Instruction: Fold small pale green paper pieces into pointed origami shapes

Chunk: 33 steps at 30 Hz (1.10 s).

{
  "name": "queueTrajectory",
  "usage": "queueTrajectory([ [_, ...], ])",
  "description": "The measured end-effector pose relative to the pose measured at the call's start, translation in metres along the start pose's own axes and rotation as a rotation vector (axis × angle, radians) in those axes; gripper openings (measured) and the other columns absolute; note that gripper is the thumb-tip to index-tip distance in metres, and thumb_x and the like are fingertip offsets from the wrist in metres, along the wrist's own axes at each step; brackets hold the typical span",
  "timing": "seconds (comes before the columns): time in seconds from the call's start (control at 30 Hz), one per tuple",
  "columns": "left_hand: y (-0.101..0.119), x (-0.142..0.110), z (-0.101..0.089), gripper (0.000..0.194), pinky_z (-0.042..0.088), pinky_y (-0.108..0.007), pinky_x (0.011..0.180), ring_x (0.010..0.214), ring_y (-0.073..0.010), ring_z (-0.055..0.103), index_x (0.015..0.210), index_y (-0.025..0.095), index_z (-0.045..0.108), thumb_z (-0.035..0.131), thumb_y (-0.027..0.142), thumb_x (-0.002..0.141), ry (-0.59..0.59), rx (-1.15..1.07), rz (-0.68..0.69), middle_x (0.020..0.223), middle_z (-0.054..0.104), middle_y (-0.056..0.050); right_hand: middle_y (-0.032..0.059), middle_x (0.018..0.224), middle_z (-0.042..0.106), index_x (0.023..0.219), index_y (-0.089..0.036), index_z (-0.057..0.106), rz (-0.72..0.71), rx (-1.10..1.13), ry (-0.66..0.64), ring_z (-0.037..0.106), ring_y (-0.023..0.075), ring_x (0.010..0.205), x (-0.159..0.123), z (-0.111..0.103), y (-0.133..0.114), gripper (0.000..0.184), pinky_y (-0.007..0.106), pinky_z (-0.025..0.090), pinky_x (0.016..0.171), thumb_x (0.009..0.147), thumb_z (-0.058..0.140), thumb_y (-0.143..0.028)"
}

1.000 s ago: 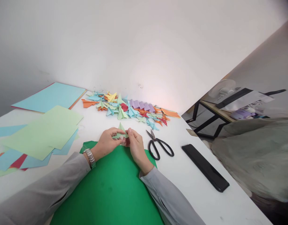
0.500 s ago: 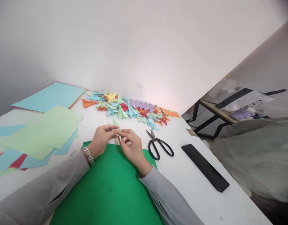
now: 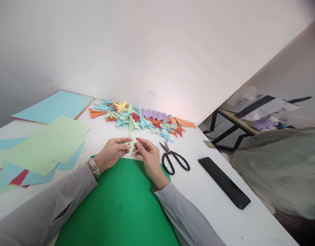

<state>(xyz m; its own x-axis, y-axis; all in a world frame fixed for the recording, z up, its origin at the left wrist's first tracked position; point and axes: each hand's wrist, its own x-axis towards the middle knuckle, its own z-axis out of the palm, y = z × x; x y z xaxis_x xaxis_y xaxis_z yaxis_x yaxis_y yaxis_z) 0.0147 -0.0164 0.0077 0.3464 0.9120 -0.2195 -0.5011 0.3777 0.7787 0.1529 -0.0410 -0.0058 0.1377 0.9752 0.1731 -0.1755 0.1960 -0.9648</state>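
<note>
When looking for the small light green folded paper (image 3: 132,147), find it between both hands, just beyond the far edge of the large green sheet (image 3: 119,201) as seen from the head, and pinched by the left hand (image 3: 111,152) between thumb and fingertips. Lies at the very tips of those fingers, to their right, and just to the left of the right hand (image 3: 149,158); so judged nearer to the left, being in its grasp, yet hardly off on the other side. Runs lengthwise away from the body, slim tip toward the heap of folded papers (image 3: 135,117), leaning only a little. On the right, bent at thumb and fingers, with tips close to one another beside the paper's edge; cannot tell whether touching it or just clear of it. Set against half a second ago, see the right hand shifted a little rightward, off its plain hold on the paper, and the left hand turned to show more palm. Notice the paper standing straighter too, rather than tilted to the left. Find no clear change in the heap or in the black-handled scissors (image 3: 169,152), lying to the right of both hands.
</note>
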Motion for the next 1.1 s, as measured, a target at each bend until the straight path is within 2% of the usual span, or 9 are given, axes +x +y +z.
queueTrajectory([
  [0.2, -0.0001, 0.0023, -0.0022, 0.022, 0.048, -0.025, 0.061, 0.061, -0.0135, 0.062, 0.08, 0.007, 0.067, 0.062, -0.003, 0.061, -0.084, -0.048, -0.04, 0.063, 0.066, -0.008, -0.0018, 0.058, 0.063, 0.085, -0.018, 0.069, 0.035, 0.054, -0.037, 0.057, 0.0116, 0.053, 0.0007, -0.0005, 0.0002, 0.02, 0.026, 0.048, 0.054, 0.068, 0.07, -0.029],
  [0.47, 0.0008, 0.0015, -0.0004, 0.021, 0.049, -0.028, 0.063, 0.062, -0.016, 0.063, 0.079, 0.007, 0.067, 0.06, -0.003, 0.061, -0.096, -0.047, -0.053, 0.064, 0.067, -0.009, -0.003, 0.055, 0.063, 0.085, -0.018, 0.067, 0.059, 0.078, -0.046, 0.057, 0.0115, 0.052, 0.0009, 0.0, 0.0006, 0.022, 0.026, 0.048, 0.053, 0.067, 0.071, -0.028],
  [1.1, 0.0001, 0.0009, -0.0015, 0.021, 0.047, -0.026, 0.062, 0.06, -0.0136, 0.061, 0.079, 0.007, 0.067, 0.062, -0.002, 0.061, -0.085, -0.018, -0.034, 0.063, 0.065, -0.007, -0.0036, 0.056, 0.062, 0.084, -0.019, 0.067, 0.082, 0.117, -0.053, 0.056, 0.0107, 0.051, 0.0012, -0.0006, 0.0016, 0.021, 0.025, 0.047, 0.053, 0.066, 0.071, -0.027],
])
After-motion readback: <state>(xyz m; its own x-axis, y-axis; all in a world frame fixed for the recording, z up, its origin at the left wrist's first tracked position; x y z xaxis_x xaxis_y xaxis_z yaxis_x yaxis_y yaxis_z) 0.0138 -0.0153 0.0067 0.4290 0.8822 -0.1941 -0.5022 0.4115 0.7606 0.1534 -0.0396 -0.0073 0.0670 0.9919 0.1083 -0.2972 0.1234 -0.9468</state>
